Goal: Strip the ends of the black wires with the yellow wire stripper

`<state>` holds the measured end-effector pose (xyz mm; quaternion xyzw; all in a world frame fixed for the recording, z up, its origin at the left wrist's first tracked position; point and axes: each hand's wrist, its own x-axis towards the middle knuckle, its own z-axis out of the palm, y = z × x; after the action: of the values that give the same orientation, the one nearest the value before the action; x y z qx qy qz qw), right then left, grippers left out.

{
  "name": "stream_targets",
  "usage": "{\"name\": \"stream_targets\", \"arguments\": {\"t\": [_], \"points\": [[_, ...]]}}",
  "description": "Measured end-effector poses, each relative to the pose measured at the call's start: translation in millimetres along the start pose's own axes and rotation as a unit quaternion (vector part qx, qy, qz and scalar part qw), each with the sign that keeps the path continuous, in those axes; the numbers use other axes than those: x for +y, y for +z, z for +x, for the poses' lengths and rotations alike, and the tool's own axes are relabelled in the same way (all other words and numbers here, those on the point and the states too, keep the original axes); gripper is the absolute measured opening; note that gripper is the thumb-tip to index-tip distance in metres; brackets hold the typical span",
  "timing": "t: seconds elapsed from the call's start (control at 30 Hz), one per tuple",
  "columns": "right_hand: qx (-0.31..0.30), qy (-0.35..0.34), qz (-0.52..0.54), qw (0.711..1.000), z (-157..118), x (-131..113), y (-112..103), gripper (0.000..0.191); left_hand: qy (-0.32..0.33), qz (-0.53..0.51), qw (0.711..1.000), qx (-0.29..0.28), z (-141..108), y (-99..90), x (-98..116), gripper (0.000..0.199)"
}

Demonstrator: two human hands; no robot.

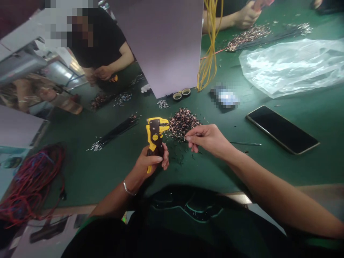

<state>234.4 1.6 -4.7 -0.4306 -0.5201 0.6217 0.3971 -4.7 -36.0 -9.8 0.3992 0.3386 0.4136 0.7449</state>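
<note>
Wire stripper gripped in left hand; right hand held in a pinch

A crumpled clear plastic bag is spread at the far right of the table, its contents not discernible; a green work mat is laid across the table, with a smartphone placed on it, and a coil of red and blue cable is heaped past its left edge; a co-worker's hand is seen across the table; the wire stripper is held upright above the mat, just beside a pile of copper-ended wire pieces; its handles are wrapped by the curled left fingers; the right fingertips are pressed together near its head, what they pinch being too small to tell.
</note>
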Motion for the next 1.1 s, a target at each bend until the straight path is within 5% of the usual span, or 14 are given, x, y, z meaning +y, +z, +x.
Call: {"name": "stream_targets", "arguments": {"t": [0.23, 0.4, 0.57, 0.77, 1.1], "points": [[-0.016, -0.027, -0.121, 0.992, -6, 11, 12, 0.016, 0.015, 0.044, 0.998, 0.034, 2, 2.8, -3, 0.037], [-0.023, -0.062, -0.172, 0.983, -10, 10, 18, 0.018, 0.011, 0.058, 0.998, -0.004, 0, 1.6, -5, 0.044], [0.012, -0.066, -0.168, 0.983, -10, 5, 15, 0.021, -0.030, 0.014, 0.997, -0.067, 1, -2.2, -5, 0.053], [0.071, -0.046, -0.106, 0.991, -9, 3, 12, 0.022, -0.051, -0.010, 0.996, -0.076, 4, -5.9, -1, 0.058], [0.061, -0.040, -0.125, 0.989, -11, 3, 16, 0.024, -0.060, -0.013, 0.992, -0.110, 4, -4.1, -4, 0.061]]}}
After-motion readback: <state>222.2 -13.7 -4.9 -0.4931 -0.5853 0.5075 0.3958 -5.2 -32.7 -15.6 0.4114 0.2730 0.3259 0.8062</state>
